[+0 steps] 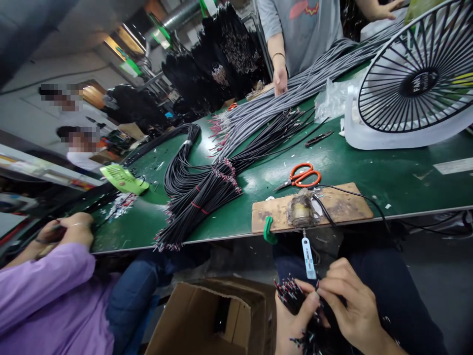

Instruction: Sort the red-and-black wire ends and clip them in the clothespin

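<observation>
My left hand [295, 315] is wrapped round a bundle of black cables [290, 296], whose stripped ends show red and white wires at the top. Close beside it, my right hand [345, 296] pinches a single wire end from that bundle between thumb and forefinger. Just above both hands, a small blue tool [309, 259] hangs from the shaft of a little motor [302, 209]. The motor is fixed to a wooden board [347, 199] at the table edge. More cable ends stick out below my left hand, partly hidden.
On the green table [369, 167] lie orange-handled scissors [305, 175], black snips [319, 139], black cable bundles [195, 202] and grey cables [254, 121]. A fan [421, 81] stands right. A cardboard box [192, 320] sits below. Co-workers are at left [48, 291] and across the table [305, 34].
</observation>
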{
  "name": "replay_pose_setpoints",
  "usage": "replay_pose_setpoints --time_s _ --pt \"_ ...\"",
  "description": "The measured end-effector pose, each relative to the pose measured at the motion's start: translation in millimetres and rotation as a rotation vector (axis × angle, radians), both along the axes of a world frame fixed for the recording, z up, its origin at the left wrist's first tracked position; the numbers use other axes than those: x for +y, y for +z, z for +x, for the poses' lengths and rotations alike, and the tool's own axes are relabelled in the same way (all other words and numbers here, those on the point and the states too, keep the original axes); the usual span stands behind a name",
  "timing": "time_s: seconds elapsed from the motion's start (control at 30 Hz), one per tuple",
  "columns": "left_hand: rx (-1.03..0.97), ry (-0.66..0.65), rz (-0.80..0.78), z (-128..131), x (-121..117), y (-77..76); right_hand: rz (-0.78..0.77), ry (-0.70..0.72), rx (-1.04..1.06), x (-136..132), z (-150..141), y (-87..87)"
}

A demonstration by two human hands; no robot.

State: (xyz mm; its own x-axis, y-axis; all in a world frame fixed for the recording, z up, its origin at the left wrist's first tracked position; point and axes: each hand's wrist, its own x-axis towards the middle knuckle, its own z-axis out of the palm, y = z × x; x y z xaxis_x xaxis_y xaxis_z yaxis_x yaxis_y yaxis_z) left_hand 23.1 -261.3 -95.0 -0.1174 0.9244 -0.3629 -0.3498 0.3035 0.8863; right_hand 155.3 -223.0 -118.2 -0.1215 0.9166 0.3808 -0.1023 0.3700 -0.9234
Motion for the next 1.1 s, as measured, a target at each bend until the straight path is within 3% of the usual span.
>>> replay_pose_setpoints --time_s 0.17,0.23,0.33,0.5,0.63,0.77,0.97,1.1 --pt "-0.023 -0.024 0.153 -5.2 3.2 3.0 -0.592 0.514 0.429 3.8 -5.2 -1.5" --pt "0.057 -0.025 0.213 -6.3 4.8 3.8 -0.696 0.601 0.467 5.9 -5.4 -1.8" --pt "0.21 -0.02 0.26 -7.1 5.8 4.0 -0.623 0.566 0.313 15.3 -2.4 -0.4" --pt "0.341 0.058 0.321 -8.7 4.3 6.2 -0.578 0.241 0.164 48.6 -2.4 16.3" --pt "0.357 0.16 0.349 -9.8 7.2 10.8 -0.614 0.306 0.194 65.9 -10.6 32.1" --pt "0.43 0.211 0.345 -9.7 14.3 16.5 -0.705 0.35 0.352 64.9 -17.8 32.8" --pt "0.463 0.136 0.299 -9.6 18.8 17.6 -0.785 0.407 0.529 58.6 -22.8 28.0" --pt "0.401 0.095 0.254 -11.6 16.8 14.6 -0.92 0.456 0.665 56.4 -21.7 24.2"
